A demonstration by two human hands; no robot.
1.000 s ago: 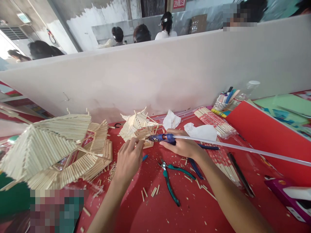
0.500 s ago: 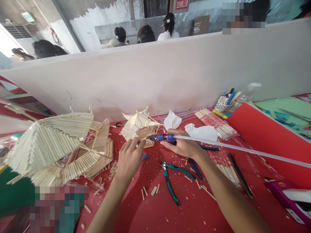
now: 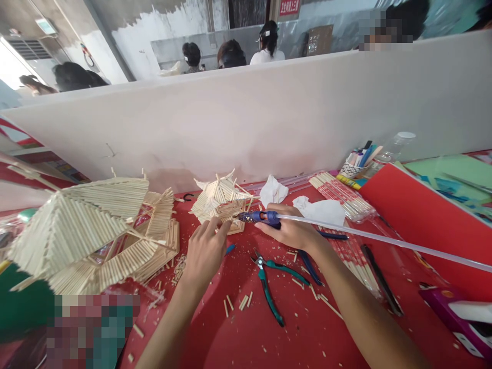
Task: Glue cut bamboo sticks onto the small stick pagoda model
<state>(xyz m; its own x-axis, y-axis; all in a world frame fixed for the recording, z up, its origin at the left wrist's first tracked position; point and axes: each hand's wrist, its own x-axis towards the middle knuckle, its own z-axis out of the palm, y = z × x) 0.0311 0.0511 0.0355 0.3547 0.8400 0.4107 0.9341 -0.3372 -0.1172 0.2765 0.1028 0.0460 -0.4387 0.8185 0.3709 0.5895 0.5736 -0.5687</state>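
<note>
My right hand (image 3: 287, 228) is wrapped round a dark blue hot glue gun (image 3: 258, 218). A long clear glue stick (image 3: 369, 233) runs out of its back end to the right. The nozzle points left, right by the fingertips of my left hand (image 3: 205, 245). Those fingers are closed in a pinch at the front of a small stick-built pavilion model (image 3: 220, 196); what they hold is hidden or too small to make out. Below and between my hands, green-handled cutting pliers (image 3: 265, 279) lie with their handles spread on the red table.
A larger stick-built pavilion (image 3: 103, 220) stands at left. Packs of sticks (image 3: 342, 195), white tissues (image 3: 273, 190), a pen cup (image 3: 351, 166), a red sheet (image 3: 426, 225) and a purple device (image 3: 453, 318) are at right. Stick offcuts litter the table; a white partition (image 3: 246, 118) rises behind.
</note>
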